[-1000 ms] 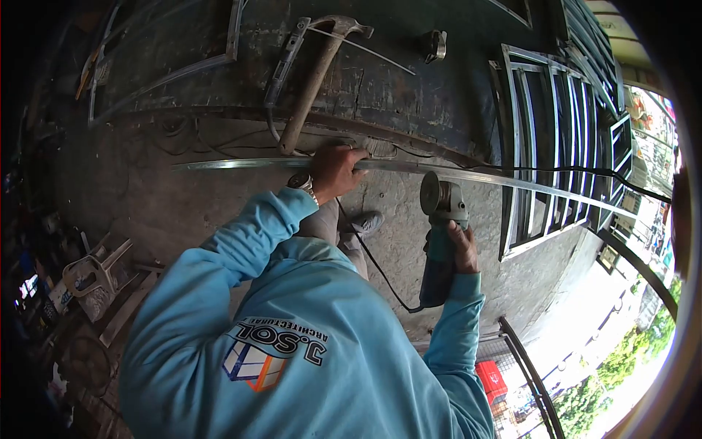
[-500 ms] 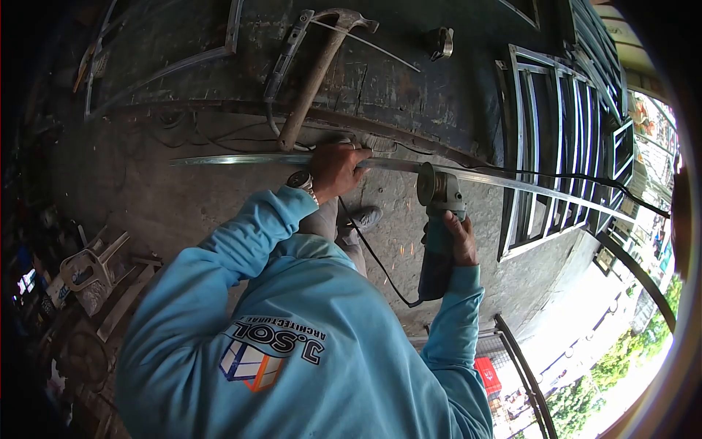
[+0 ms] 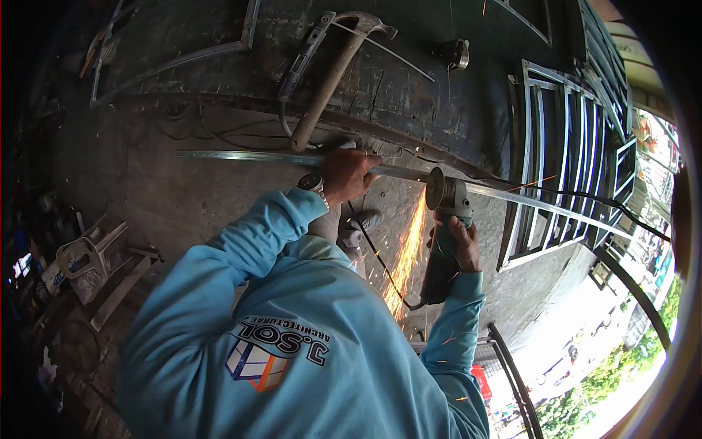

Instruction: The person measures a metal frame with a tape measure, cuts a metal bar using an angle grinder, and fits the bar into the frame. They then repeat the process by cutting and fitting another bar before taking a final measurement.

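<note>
My left hand [image 3: 349, 175], with a watch at the wrist, is wrapped around a long thin metal bar [image 3: 256, 156] that runs across the view. In my right hand [image 3: 465, 244] is an angle grinder [image 3: 442, 252], gripped by its body. The grinder's disc [image 3: 436, 189] meets the bar to the right of my left hand, and a stream of orange sparks [image 3: 409, 249] sprays down from there. The exact contact edge is hidden behind the disc. A power cord trails from the grinder's rear end.
A hammer [image 3: 329, 84] and a hacksaw [image 3: 303, 62] lie on the dark worktop [image 3: 409, 110], with a tape measure [image 3: 458, 55] farther right. A welded metal frame [image 3: 537, 132] stands at right. A plastic stool [image 3: 80, 256] is on the left. A black cable [image 3: 585, 194] runs near the bar.
Dense sparks now fly from the disc, where only a few faint ones showed before. The view has shifted slightly, and both hands keep their grips.
</note>
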Available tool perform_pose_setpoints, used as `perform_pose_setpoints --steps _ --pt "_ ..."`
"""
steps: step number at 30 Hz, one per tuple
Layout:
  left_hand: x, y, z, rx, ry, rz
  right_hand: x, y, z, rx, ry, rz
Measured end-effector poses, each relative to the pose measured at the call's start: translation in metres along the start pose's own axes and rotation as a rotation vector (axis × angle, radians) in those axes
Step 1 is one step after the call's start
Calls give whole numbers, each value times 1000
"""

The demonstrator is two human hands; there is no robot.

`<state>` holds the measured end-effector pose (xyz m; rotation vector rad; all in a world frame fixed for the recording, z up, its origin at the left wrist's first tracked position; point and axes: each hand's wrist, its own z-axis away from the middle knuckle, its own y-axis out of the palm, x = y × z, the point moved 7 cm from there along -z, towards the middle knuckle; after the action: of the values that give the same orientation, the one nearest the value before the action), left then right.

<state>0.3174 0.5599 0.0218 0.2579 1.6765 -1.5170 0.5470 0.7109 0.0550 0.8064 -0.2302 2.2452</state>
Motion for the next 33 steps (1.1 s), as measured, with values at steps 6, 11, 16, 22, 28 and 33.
perform_pose_setpoints --steps 6,11,16,22,28,33 --pt "1 2 2 17 -12 14 -2 -1 1 -14 -39 13" --pt "7 -1 0 10 -42 81 -9 -1 3 -103 -25 124" --pt "21 -12 7 19 -86 123 -18 5 15 56 -68 -178" --pt "27 -27 15 38 -52 313 -34 -2 20 159 -208 -363" --pt "23 -47 10 117 -150 423 -20 24 35 79 -223 -301" --pt "17 -63 13 46 -26 327 -20 43 49 -43 -239 -225"
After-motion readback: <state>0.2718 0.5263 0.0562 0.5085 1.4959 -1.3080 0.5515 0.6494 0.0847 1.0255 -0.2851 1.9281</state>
